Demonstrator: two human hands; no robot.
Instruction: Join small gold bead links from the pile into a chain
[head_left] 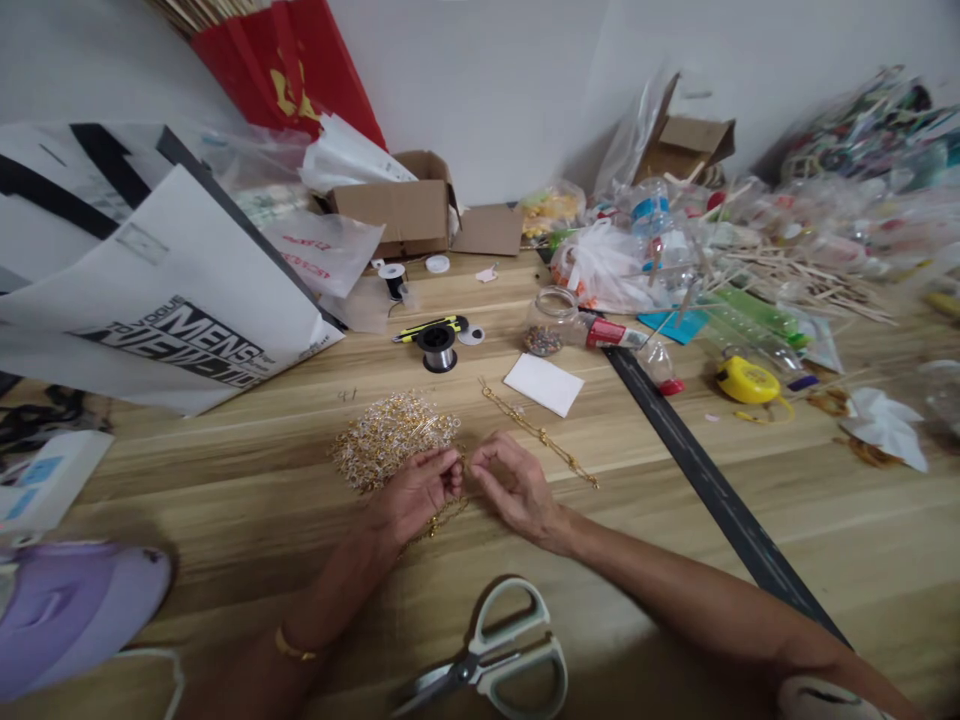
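Observation:
My left hand (420, 492) is closed, thumb against fingers, on a thin gold chain (448, 514) whose lower part trails onto the table beneath the palm. Just to its right, my right hand (519, 488) pinches thumb and forefinger together close to the chain's end; whatever lies between those fingertips is too small to make out. Behind the left hand spreads a heap of small gold and clear beaded pieces (390, 430). A second gold chain (541, 436) lies stretched out on the table beyond my right hand. Grey-handled scissors (487, 655) rest nearest me, blades toward the left.
Beyond the heap are a wire spool (437, 350), a yellow-black cutter (420, 328), a white card (544, 384) and a jar of beads (547, 325). A yellow tape measure (748, 381) and plastic bottles lie right. A white bag (165, 290) and purple iron (82, 610) stand left.

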